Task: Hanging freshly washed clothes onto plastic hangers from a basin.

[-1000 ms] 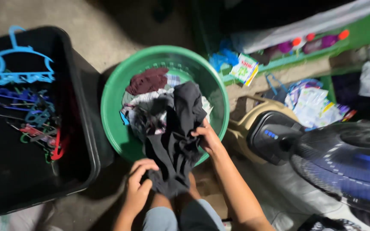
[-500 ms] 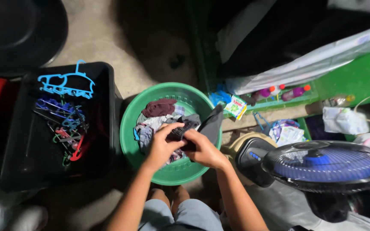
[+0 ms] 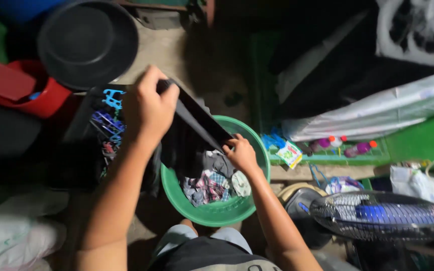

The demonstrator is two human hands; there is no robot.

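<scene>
Hands share one black garment, stretched between them above a green basin. Left hand is raised high, its grip closed tight around one bunched end of the cloth. Right hand sits lower and to the right of the left grip, fingers pinched shut on the garment's other edge, just over the basin's far rim. Below the right grip, inside the basin, lies a heap of mixed clothes, some checked, some pale. Left of the left grip stands a black crate holding coloured hangers. Right of the right grip, near the floor, an electric fan with blue blades lies tilted.
</scene>
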